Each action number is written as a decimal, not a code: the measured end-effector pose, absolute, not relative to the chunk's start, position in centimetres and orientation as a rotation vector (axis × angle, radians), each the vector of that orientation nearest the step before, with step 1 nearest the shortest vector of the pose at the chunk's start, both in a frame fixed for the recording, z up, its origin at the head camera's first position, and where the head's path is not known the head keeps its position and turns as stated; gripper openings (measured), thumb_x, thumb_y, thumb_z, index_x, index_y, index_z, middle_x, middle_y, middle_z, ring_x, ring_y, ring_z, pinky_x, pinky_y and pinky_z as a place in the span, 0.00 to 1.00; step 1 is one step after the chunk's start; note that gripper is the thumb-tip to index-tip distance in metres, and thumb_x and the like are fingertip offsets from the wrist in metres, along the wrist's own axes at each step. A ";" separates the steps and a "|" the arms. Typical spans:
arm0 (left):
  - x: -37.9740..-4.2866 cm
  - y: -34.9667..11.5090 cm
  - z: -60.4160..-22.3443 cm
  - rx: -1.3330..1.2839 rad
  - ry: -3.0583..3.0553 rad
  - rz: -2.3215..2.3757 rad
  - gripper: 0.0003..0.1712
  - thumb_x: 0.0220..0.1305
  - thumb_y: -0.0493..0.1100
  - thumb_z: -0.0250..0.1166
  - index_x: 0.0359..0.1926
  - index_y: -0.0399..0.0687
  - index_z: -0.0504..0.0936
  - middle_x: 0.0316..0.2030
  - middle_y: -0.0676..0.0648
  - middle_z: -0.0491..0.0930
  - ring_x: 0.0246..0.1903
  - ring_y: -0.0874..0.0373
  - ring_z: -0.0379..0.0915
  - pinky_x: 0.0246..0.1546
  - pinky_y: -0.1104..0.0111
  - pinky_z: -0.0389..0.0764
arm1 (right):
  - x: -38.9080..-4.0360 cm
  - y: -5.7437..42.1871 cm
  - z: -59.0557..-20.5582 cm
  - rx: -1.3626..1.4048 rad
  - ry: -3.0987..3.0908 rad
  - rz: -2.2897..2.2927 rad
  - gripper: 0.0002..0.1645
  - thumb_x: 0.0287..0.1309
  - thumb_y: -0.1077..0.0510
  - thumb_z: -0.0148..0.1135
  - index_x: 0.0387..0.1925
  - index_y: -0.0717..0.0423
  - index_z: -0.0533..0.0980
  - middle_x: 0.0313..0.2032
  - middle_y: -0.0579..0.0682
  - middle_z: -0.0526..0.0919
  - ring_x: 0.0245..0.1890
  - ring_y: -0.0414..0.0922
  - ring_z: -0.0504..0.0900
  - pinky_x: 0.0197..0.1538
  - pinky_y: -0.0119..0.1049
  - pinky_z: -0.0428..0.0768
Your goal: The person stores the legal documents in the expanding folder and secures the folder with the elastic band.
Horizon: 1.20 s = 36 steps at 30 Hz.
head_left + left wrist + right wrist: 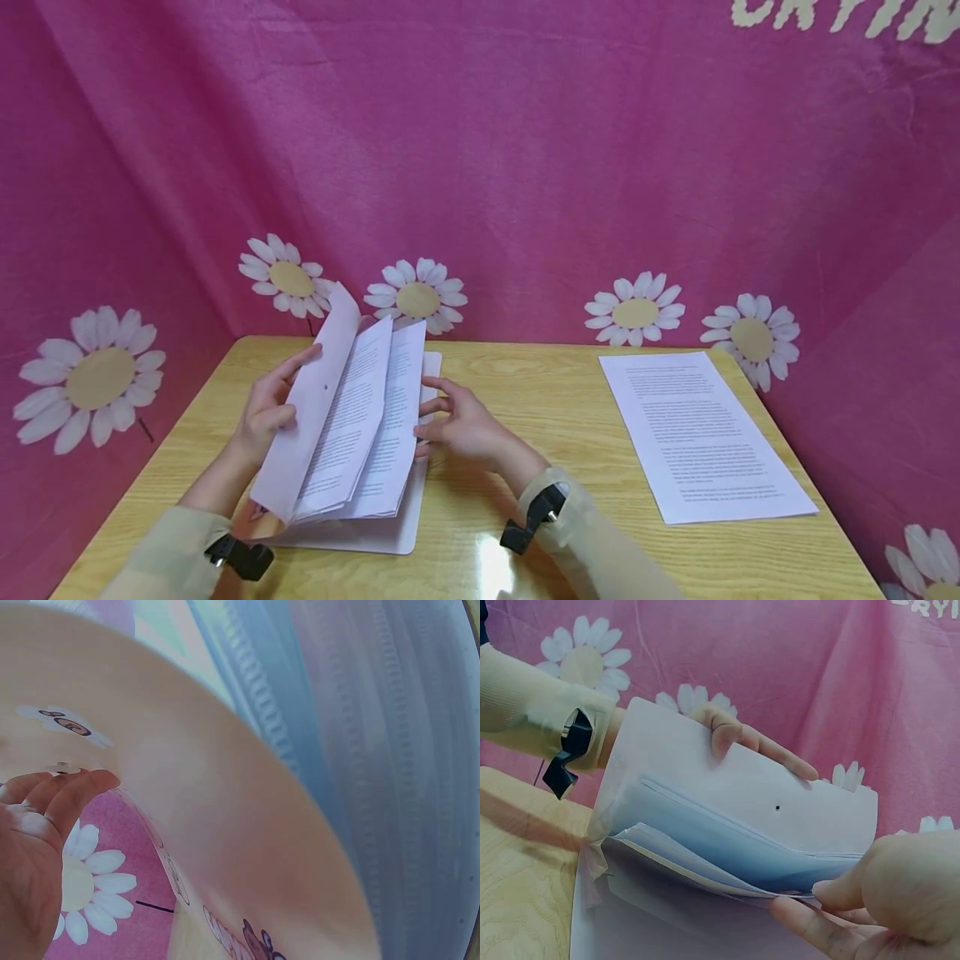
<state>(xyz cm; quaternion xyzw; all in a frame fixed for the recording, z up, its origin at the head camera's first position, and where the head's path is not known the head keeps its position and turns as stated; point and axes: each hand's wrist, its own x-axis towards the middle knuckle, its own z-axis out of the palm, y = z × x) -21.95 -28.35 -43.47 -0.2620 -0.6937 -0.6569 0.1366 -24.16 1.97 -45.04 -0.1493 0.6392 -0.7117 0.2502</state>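
I'm seeing the left hand [264,410] gripping the folder [403,532] by its cover's [318,408] edge, the right hand [461,427] pinching its pages [390,450] at the worktop's [525,387] left, wide room separating them from a printed sheet [697,442].

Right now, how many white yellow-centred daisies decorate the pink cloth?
6 in the head view: one daisy far left, two beyond the pale folder, two right of centre, one cropped lower right. Others may hide.
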 end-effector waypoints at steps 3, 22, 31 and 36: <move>-22.0 -28.3 -43.5 -0.765 -1.998 -1.901 0.52 0.39 0.25 0.49 0.74 0.37 0.73 0.53 0.43 0.83 0.40 0.55 0.77 0.27 0.73 0.81 | -24.1 2.0 -44.9 -0.416 1.742 -1.947 0.47 0.63 0.78 0.62 0.80 0.59 0.59 0.52 0.63 0.78 0.34 0.51 0.87 0.46 0.55 0.87; -22.1 -28.3 -43.5 -0.788 -1.981 -1.905 0.51 0.40 0.26 0.50 0.74 0.35 0.72 0.54 0.43 0.83 0.40 0.54 0.78 0.29 0.73 0.81 | -24.4 0.6 -45.3 -0.392 1.748 -1.958 0.47 0.61 0.80 0.62 0.79 0.61 0.59 0.51 0.62 0.78 0.34 0.50 0.88 0.42 0.47 0.89; -22.3 -27.9 -43.4 -0.804 -1.977 -1.899 0.51 0.40 0.26 0.49 0.74 0.34 0.72 0.51 0.41 0.83 0.39 0.55 0.77 0.27 0.73 0.80 | -24.3 0.2 -44.9 -0.401 1.741 -1.960 0.47 0.61 0.80 0.62 0.79 0.62 0.59 0.51 0.62 0.78 0.34 0.50 0.87 0.41 0.47 0.89; -22.3 -27.9 -43.4 -0.793 -1.987 -1.891 0.52 0.39 0.25 0.49 0.74 0.35 0.72 0.52 0.42 0.84 0.39 0.55 0.77 0.26 0.73 0.79 | -24.2 0.0 -44.9 -0.401 1.772 -1.946 0.47 0.61 0.80 0.62 0.79 0.62 0.59 0.50 0.62 0.78 0.33 0.50 0.87 0.40 0.47 0.89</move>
